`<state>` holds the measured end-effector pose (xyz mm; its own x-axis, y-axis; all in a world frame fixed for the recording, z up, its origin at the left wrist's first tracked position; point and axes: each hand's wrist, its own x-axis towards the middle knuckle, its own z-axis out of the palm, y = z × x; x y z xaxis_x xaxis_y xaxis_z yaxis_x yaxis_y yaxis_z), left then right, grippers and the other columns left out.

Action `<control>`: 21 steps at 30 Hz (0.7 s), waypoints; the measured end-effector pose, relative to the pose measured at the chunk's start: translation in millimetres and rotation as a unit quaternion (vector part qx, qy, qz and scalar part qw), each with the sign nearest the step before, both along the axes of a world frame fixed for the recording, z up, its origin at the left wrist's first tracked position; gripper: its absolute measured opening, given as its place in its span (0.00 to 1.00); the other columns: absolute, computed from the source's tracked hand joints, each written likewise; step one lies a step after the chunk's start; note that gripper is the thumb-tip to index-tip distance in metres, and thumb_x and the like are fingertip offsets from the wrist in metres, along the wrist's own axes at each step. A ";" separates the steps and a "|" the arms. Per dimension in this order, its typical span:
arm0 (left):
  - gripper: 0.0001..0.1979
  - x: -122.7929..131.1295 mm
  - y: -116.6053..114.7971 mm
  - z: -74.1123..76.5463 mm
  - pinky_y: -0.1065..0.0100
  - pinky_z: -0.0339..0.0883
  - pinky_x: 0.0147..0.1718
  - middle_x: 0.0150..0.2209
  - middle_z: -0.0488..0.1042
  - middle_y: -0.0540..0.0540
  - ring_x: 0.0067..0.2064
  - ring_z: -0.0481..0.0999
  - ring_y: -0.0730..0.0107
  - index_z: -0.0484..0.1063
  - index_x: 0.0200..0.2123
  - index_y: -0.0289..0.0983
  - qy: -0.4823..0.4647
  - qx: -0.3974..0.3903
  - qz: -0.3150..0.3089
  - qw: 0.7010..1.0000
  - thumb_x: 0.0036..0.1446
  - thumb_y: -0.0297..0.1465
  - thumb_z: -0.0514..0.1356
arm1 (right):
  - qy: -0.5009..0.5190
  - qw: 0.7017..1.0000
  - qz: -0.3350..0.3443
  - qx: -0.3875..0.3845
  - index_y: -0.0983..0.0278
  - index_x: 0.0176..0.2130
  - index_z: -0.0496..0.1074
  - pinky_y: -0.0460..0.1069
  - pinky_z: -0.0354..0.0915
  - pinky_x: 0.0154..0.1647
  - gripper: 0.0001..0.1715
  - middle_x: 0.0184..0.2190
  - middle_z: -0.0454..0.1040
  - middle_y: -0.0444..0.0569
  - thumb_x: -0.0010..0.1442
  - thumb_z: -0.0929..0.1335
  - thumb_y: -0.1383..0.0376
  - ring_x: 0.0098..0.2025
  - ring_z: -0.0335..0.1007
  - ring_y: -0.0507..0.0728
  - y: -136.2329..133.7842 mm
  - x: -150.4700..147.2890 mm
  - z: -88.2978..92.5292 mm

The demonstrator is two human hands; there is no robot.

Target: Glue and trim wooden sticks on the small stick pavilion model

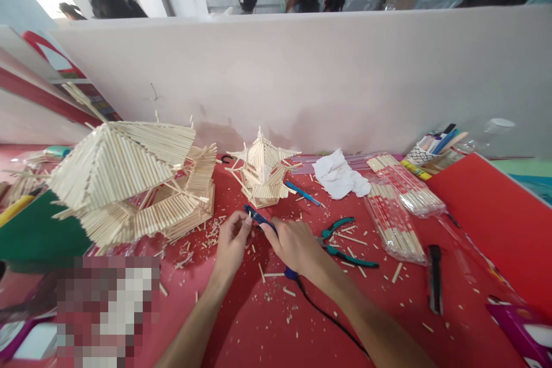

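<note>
In front of the small stick-built pavilion (264, 169), my left hand (233, 238) pinches a short piece of wooden stick (249, 215). My right hand (297, 244) is wrapped round a blue hot glue gun (259, 217), its black cord (325, 314) trailing toward the front edge. The gun's tip is right by the stick piece; whether they touch I cannot tell. Green-handled pliers (334, 247) lie opened just right of my right hand. A larger stick-built pavilion (129, 178) stands to the left, with tiered roofs.
Wood scraps litter the red tabletop (259, 328). On the right are packs of sticks (394, 215), a utility knife (435, 279), a white tissue (338, 172), a blue pen (304, 192), a pen cup (425, 152) and a red board (495, 224). A pale partition (276, 69) rises behind.
</note>
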<state>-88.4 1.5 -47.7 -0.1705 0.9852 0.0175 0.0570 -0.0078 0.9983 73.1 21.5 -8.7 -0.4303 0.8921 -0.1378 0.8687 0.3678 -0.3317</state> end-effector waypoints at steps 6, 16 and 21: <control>0.19 0.3 0.0 3.6 0.72 0.55 0.23 0.21 0.66 0.53 0.22 0.62 0.74 0.69 0.28 0.37 -0.038 -0.001 -0.012 0.999 0.59 0.47 0.61 | -0.019 0.999 0.025 0.008 0.66 0.40 0.76 0.52 0.64 0.36 0.34 0.34 0.82 0.59 0.74 0.52 0.50 0.36 0.80 0.65 5.4 11.0 2.7; 0.18 3.0 -3.0 3.2 0.71 0.57 0.24 0.22 0.67 0.53 0.23 0.63 0.73 0.73 0.37 0.37 -0.032 -0.007 -0.017 0.999 0.59 0.47 0.61 | -0.101 0.992 0.005 -0.075 0.63 0.40 0.78 0.58 0.66 0.39 0.32 0.39 0.81 0.59 0.69 0.58 0.44 0.41 0.78 0.69 17.6 83.5 34.5; 0.17 8.3 -6.5 2.8 0.71 0.59 0.26 0.22 0.68 0.53 0.25 0.65 0.72 0.72 0.36 0.38 0.004 0.009 -0.027 1.000 0.60 0.47 0.61 | -0.112 0.988 -0.103 -0.026 0.63 0.48 0.74 0.56 0.65 0.40 0.28 0.47 0.79 0.62 0.68 0.60 0.45 0.47 0.76 0.70 36.0 126.1 31.7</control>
<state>-80.1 -5.0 -44.8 -0.1160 0.9926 0.0369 0.0648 -0.0295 0.9975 199.2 57.4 22.9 -0.1944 0.9466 -0.2571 0.9770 0.1634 -0.1371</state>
